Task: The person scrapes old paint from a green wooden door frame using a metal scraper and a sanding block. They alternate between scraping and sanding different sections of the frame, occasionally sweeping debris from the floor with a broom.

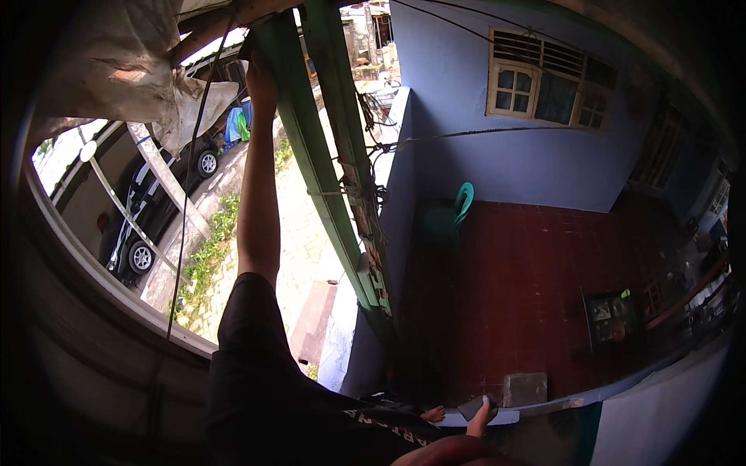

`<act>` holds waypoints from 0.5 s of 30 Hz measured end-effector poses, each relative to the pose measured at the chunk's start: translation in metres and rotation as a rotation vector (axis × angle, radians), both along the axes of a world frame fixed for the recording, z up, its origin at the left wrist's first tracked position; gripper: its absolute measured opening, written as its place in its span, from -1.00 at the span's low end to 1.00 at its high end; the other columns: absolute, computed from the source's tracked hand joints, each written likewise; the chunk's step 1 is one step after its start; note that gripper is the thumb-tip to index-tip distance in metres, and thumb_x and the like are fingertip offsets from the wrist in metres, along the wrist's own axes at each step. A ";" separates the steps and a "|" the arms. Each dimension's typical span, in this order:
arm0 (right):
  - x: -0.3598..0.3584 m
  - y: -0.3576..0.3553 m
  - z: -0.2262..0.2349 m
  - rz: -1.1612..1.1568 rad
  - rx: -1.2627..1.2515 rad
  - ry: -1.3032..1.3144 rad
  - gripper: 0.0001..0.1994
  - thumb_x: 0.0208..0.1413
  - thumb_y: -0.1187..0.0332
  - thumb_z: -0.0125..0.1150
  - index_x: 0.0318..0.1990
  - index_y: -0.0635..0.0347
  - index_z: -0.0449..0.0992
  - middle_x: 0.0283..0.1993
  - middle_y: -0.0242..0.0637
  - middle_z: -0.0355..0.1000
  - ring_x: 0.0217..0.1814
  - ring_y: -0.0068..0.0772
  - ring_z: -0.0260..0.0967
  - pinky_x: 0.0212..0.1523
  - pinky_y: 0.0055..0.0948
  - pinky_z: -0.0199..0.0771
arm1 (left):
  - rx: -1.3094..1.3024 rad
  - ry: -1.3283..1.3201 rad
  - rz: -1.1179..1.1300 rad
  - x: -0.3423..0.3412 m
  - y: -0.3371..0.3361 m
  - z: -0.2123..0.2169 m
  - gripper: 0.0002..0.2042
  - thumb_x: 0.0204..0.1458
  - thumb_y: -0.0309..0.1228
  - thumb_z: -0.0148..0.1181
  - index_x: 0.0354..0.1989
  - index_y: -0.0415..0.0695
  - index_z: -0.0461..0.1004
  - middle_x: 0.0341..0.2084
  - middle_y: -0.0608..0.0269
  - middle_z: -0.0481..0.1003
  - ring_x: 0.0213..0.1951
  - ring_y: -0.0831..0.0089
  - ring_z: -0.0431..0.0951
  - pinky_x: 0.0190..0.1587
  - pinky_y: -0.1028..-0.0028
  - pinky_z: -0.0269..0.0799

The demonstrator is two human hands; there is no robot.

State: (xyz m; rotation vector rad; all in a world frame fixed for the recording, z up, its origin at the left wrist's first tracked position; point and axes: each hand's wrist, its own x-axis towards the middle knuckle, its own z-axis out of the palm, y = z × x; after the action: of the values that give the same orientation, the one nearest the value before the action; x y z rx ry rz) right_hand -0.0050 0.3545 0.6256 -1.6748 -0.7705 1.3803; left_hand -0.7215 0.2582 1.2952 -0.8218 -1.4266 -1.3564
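Observation:
My left arm stretches up along a green wooden post. My left hand is closed against the post's left edge near the top, with a small dark piece at its fingertips; its kind is unclear and the fingers are partly hidden. Low down, my right hand pinches a flat dark grey piece, thumb on top. A second green post runs beside the first, its lower part chipped and splintered, with wires tied around it.
A bare foot shows by the low wall ledge, beside a grey block. A green plastic chair stands on the red tiled floor. Black cable and torn sheeting hang at left. Outside is a dark car.

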 end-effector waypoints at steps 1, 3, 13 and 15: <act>-0.012 0.009 0.006 0.058 0.030 -0.066 -0.52 0.03 0.28 0.33 0.05 0.40 0.45 -0.02 -0.04 0.49 -0.05 -0.13 0.49 -0.04 -0.23 0.50 | -0.020 -0.054 0.039 0.010 -0.002 -0.011 -0.39 0.38 0.01 -0.29 0.02 -0.40 0.45 -0.25 -0.25 0.57 -0.13 -0.09 0.56 -0.05 0.17 0.40; -0.038 0.034 0.001 0.105 0.219 -0.128 -0.57 0.08 0.31 0.28 0.05 0.40 0.42 0.03 -0.05 0.45 0.03 -0.13 0.44 0.06 -0.22 0.43 | 0.076 -0.104 0.001 0.030 0.006 -0.039 -0.54 0.39 -0.16 -0.23 0.10 -0.34 0.42 -0.17 -0.23 0.56 -0.05 -0.11 0.55 -0.01 0.15 0.42; -0.335 0.070 0.467 0.660 1.680 0.153 -0.80 0.28 0.50 0.10 0.02 0.23 0.51 -0.07 -0.19 0.38 -0.08 -0.24 0.39 -0.08 -0.34 0.42 | -0.329 0.270 0.434 0.074 -0.005 -0.106 -0.40 -0.05 -0.71 0.05 0.28 -0.11 0.38 0.39 0.11 0.18 0.45 -0.10 -0.01 0.45 0.02 -0.02; -0.380 0.060 0.539 0.577 1.961 0.126 -0.67 0.11 0.57 0.20 0.06 0.17 0.49 -0.08 -0.14 0.36 -0.04 -0.08 0.36 -0.07 -0.22 0.39 | -0.316 0.280 0.414 0.075 -0.002 -0.107 -0.38 -0.08 -0.73 0.03 0.27 -0.12 0.38 0.39 0.11 0.19 0.44 -0.10 0.00 0.45 0.02 -0.02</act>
State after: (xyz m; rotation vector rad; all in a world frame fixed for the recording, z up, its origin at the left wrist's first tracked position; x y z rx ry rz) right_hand -0.3849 0.4143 1.1645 0.2054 -1.6999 0.3821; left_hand -0.6468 0.2564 1.1884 -0.8221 -1.5016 -0.6854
